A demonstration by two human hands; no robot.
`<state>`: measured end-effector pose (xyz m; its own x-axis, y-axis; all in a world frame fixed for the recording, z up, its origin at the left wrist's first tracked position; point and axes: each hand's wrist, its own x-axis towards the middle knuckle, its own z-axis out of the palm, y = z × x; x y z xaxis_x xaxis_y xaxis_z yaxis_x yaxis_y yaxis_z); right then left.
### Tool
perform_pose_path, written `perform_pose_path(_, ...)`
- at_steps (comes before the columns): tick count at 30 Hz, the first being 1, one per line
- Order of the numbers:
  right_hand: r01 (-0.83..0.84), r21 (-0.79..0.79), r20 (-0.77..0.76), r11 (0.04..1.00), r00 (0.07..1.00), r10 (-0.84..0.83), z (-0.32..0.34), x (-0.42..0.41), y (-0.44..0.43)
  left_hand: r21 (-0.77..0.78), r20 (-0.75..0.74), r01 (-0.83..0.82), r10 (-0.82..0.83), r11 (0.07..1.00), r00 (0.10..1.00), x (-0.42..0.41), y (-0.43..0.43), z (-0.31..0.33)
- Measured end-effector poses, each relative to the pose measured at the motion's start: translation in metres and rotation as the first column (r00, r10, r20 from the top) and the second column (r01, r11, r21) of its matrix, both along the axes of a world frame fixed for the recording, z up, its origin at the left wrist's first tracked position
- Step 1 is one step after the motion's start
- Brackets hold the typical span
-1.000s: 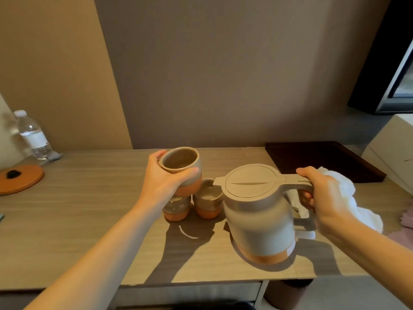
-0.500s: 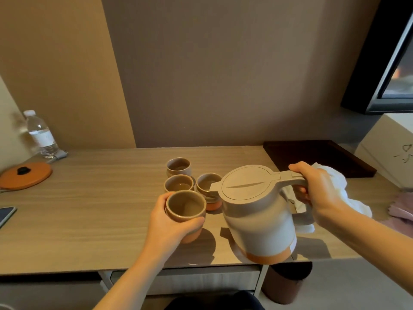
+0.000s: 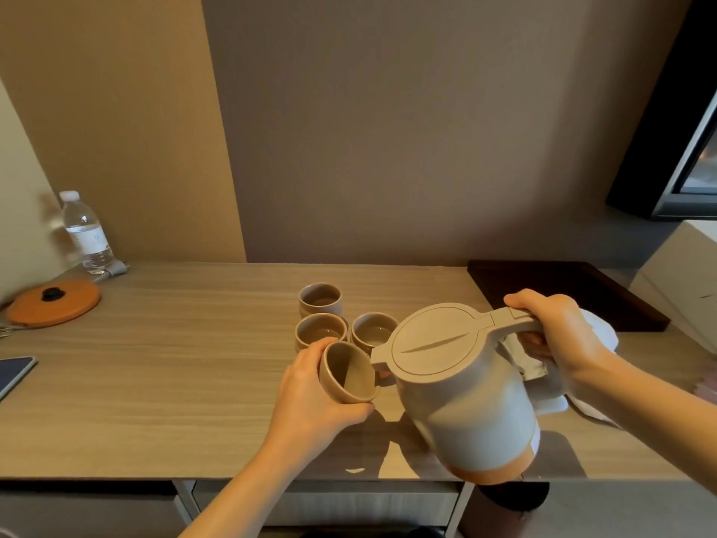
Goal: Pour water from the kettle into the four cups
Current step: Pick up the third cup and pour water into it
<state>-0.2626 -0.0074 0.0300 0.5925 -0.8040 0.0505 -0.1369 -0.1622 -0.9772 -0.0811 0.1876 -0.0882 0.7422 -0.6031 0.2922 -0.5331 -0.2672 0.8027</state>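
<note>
My right hand [image 3: 558, 332] grips the handle of a beige kettle [image 3: 461, 390] with an orange base, held above the table and tilted left, lid closed. Its spout touches the rim of a beige cup [image 3: 347, 372] that my left hand [image 3: 310, 401] holds tilted toward the kettle. Behind it three matching cups stand upright on the wooden table [image 3: 174, 382]: a far one [image 3: 320, 300], a left one [image 3: 320, 331] and a right one [image 3: 372, 331]. I cannot tell whether water is flowing.
A water bottle [image 3: 86, 233] and an orange lid [image 3: 54, 302] sit at the far left, a phone [image 3: 13, 372] at the left edge. A dark tray [image 3: 562, 293] and white cloth [image 3: 597, 335] lie right, behind the kettle. A bin [image 3: 508, 506] stands below.
My left hand brought the cup down from above the others to the near side, then tilted it toward the kettle. The kettle tipped further left until its spout met the cup's rim.
</note>
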Motion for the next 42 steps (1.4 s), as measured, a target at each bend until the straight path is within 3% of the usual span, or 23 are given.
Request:
perform_pose_path(9,-0.069,-0.082,-0.049,0.994,0.997,0.065,0.006,0.019,0.001,0.054,0.099,-0.019,0.013,0.998,0.995,0.011,0.003,0.005)
perform_pose_path(42,-0.177,-0.284,-0.158,0.942,0.978,0.136,0.014,0.052,0.012,0.034,0.056,-0.018,0.016,0.999,0.998,0.017,0.013,-0.008)
